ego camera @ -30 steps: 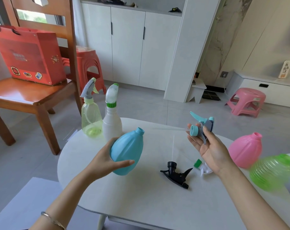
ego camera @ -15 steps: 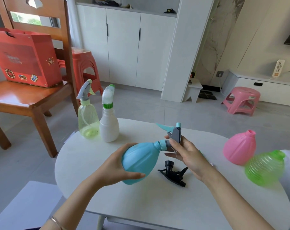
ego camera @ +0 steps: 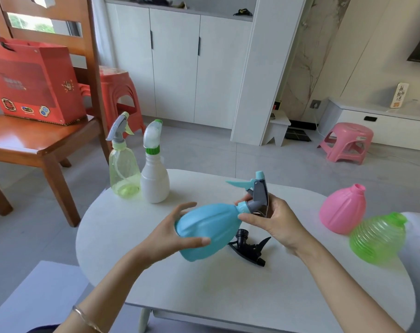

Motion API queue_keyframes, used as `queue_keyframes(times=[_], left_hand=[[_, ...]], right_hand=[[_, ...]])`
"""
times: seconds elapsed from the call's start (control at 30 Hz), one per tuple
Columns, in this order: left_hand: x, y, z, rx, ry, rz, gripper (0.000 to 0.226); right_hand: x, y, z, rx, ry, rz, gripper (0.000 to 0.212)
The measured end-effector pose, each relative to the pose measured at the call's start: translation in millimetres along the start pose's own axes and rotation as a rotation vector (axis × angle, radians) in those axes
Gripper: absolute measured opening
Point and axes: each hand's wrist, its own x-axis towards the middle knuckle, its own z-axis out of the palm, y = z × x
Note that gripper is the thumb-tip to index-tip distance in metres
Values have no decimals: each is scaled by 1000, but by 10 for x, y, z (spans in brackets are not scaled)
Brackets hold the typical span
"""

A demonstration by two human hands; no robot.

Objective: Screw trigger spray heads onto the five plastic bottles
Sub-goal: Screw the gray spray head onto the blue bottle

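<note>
My left hand (ego camera: 170, 236) grips the round body of a blue bottle (ego camera: 206, 230), tilted with its neck pointing right, above the white table (ego camera: 156, 282). At that neck sits a teal and grey trigger head (ego camera: 257, 193), and my right hand (ego camera: 274, 223) is closed around its collar. A black trigger head (ego camera: 248, 247) lies on the table just under the bottle. At the table's right stand a pink bottle (ego camera: 342, 209) and a green ribbed bottle (ego camera: 377, 237), both without heads. A yellow-green bottle (ego camera: 123, 168) and a white bottle (ego camera: 154, 176) stand at the back left with heads on.
A wooden chair (ego camera: 43, 143) holding a red box (ego camera: 33, 80) stands left of the table, with a red stool (ego camera: 115, 92) behind it. A pink stool (ego camera: 346, 143) is on the floor at the far right. White cabinets (ego camera: 175, 68) line the back wall.
My right hand brought the teal trigger head from the air to the blue bottle's neck. My left hand tilted the bottle so its neck points right, and lowered it toward the table's middle.
</note>
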Motion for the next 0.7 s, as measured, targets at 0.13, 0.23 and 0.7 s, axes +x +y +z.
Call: queue_keyframes(times=[0.13, 0.23, 0.7], left_hand=[[17, 1, 61, -270, -23, -56, 64], [9, 34, 78, -385, -43, -176, 49], [13, 12, -40, -247, -166, -143, 65]], right_hand=[[-6, 1, -20, 79, 36, -46, 30], [-11, 58, 17, 66, 71, -50, 29], [10, 207, 102, 224, 237, 128, 25]])
